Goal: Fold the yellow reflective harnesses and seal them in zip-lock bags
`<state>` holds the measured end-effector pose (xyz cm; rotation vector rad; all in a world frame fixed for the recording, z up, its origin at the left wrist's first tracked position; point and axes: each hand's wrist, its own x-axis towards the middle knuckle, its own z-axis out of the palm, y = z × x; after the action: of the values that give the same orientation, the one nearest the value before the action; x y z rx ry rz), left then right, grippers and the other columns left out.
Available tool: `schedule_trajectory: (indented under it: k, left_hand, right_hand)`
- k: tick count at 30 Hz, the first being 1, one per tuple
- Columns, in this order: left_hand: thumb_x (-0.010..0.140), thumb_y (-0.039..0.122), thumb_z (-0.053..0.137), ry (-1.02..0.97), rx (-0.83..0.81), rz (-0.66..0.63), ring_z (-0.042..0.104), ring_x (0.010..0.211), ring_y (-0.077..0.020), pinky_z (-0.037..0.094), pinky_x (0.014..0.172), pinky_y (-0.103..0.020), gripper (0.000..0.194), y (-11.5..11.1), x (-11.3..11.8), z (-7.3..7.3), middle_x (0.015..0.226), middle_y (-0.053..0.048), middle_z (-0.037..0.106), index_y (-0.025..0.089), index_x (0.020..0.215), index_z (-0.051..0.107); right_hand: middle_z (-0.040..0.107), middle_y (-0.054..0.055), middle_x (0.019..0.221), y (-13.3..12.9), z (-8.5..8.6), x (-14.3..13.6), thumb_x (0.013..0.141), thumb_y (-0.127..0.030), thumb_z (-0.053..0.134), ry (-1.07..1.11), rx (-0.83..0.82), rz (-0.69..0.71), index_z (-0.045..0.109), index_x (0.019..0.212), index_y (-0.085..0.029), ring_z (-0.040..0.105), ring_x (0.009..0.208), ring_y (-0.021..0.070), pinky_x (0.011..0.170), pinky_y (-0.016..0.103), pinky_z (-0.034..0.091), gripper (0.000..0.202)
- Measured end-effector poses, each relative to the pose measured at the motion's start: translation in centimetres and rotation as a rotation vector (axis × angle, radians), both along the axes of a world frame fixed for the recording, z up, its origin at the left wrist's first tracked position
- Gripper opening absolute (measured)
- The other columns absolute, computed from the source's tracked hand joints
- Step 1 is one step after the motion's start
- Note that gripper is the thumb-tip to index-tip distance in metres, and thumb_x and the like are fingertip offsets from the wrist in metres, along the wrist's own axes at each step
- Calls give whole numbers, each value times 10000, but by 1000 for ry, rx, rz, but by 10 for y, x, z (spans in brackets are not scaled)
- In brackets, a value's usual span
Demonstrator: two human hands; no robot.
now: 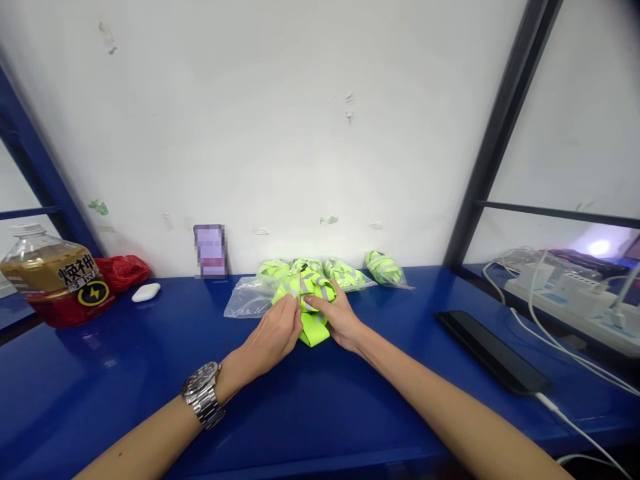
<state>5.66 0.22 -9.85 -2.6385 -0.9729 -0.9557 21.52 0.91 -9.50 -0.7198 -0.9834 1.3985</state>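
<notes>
Both hands are on a bundle of neon-yellow reflective straps with silvery stripes, held just above the blue table. A folded strap end hangs below it. My left hand, with a metal watch at the wrist, is closed in a pinch at the bundle's near left side. My right hand wraps the right side, its thumb pressed on the front. Behind and left of the bundle lies a clear plastic bag. Several similar bundles in clear bags are lined up behind, with one bagged bundle at the right end.
On the blue table, a large drink bottle, red plastic bag and white case stand left. A phone leans on the wall. A black phone with a cable and power strips lie right.
</notes>
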Motion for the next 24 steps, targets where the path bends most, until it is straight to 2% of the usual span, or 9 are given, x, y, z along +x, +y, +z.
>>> schedule_trajectory:
  k: [4, 6, 9, 11, 15, 17, 19, 21, 24]
  left_hand:
    - [961, 161, 278, 18, -23, 15, 462, 676, -160, 409, 619, -309, 153, -2, 1, 3, 779, -20, 459, 209, 833, 347]
    - [959, 161, 274, 36, -39, 14, 466, 680, -164, 412, 619, -313, 153, -3, 2, 2, 785, -23, 462, 209, 832, 344]
    - [954, 166, 280, 70, -44, 25, 467, 663, -168, 402, 605, -315, 149, -4, 3, 0, 773, -18, 461, 212, 829, 346]
    - [959, 176, 279, 75, -36, 33, 469, 652, -170, 390, 595, -315, 152, -5, 5, 0, 767, -15, 460, 213, 832, 355]
    - [967, 181, 280, 37, -22, -2, 472, 630, -162, 373, 579, -303, 158, -10, 11, 2, 755, -8, 467, 212, 836, 362]
    - [959, 169, 290, -5, -10, -18, 468, 608, -156, 365, 564, -294, 155, -10, 12, 3, 733, 0, 463, 213, 827, 358]
    - [952, 165, 304, -47, 5, -13, 460, 588, -152, 357, 548, -288, 154, -7, 10, 5, 711, 8, 451, 215, 813, 348]
    - [945, 168, 321, -73, 12, -5, 453, 582, -148, 357, 544, -284, 150, -3, 5, 7, 702, 13, 439, 217, 804, 338]
    - [935, 164, 333, -94, 10, -16, 445, 585, -142, 371, 554, -280, 142, 4, -5, 9, 702, 14, 431, 217, 803, 339]
  right_hand:
    - [684, 40, 903, 0, -5, -4, 556, -287, 814, -48, 32, 53, 584, 974, -194, 652, 801, 204, 762, 356, 525, 486]
    - [682, 36, 876, 0, -7, -5, 573, -293, 786, -182, 70, -55, 592, 941, -197, 642, 778, 202, 727, 342, 518, 427]
    - [645, -8, 738, 0, -6, -7, 585, -311, 747, -517, 158, -335, 563, 852, -226, 593, 677, 192, 628, 311, 470, 336]
    - [608, -23, 667, 0, -3, -8, 595, -336, 725, -686, 194, -467, 525, 768, -235, 554, 626, 185, 582, 295, 423, 284]
    - [579, -32, 644, 1, 1, -7, 609, -356, 700, -712, 210, -551, 483, 716, -233, 528, 600, 172, 547, 277, 382, 271]
    - [578, -34, 663, 2, 3, -3, 620, -346, 698, -676, 253, -511, 492, 735, -226, 528, 611, 165, 558, 274, 391, 265]
    - [586, -27, 711, 2, 6, 1, 624, -329, 714, -620, 331, -406, 513, 783, -216, 538, 657, 163, 595, 272, 416, 280]
    - [597, -17, 785, 1, 11, 7, 632, -334, 735, -504, 350, -215, 531, 852, -210, 556, 724, 164, 636, 267, 446, 324]
    - [587, -17, 822, -2, 18, 17, 723, -454, 688, -226, 189, 121, 528, 898, -220, 571, 750, 155, 619, 253, 474, 333]
